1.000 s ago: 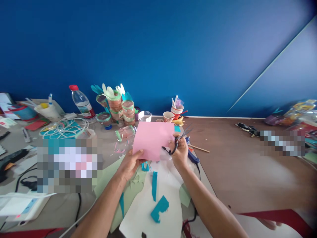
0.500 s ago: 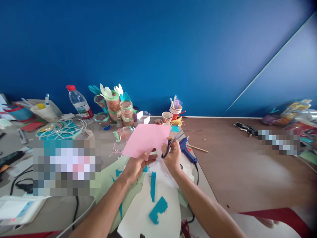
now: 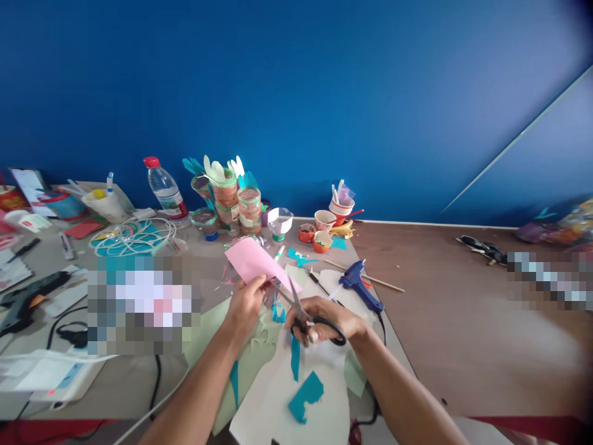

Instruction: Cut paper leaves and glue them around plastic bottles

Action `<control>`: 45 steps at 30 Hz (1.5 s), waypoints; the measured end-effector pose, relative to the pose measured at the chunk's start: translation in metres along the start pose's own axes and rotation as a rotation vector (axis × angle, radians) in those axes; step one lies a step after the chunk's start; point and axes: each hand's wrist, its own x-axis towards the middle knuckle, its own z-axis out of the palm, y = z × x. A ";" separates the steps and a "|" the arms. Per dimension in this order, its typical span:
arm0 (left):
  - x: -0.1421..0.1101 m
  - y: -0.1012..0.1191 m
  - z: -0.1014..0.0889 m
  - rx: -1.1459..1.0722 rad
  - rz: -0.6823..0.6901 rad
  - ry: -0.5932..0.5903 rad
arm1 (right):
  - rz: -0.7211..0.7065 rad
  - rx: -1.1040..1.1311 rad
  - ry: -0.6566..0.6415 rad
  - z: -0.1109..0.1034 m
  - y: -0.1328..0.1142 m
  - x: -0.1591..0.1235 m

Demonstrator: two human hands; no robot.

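My left hand (image 3: 248, 304) pinches the lower edge of a pink sheet of paper (image 3: 254, 261), held tilted above the table. In my right hand (image 3: 327, 316) is a pair of scissors (image 3: 302, 311) with black handles. The blades are spread and point up and left, close to the paper's lower right edge; I cannot tell whether they touch it. Beneath my hands lie a white sheet (image 3: 282, 402) and a green sheet (image 3: 217, 330). Scattered on these are teal paper scraps, among them a notched piece (image 3: 306, 397) and a narrow strip (image 3: 295, 358).
A blue glue gun (image 3: 361, 285) lies right of my right hand, beside a thin wooden stick (image 3: 382, 283). Paper cups (image 3: 341, 209), decorated jars (image 3: 250, 207) and a water bottle (image 3: 167, 191) stand along the blue wall. A coiled white cable (image 3: 134, 238) sits at left.
The scissors have turned in my right hand and their blades have spread. My left hand has tilted the pink paper and brought it a little lower. The view has shifted left.
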 end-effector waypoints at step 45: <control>0.013 -0.003 -0.019 0.064 0.224 0.178 | 0.141 -0.200 0.182 0.010 0.021 0.013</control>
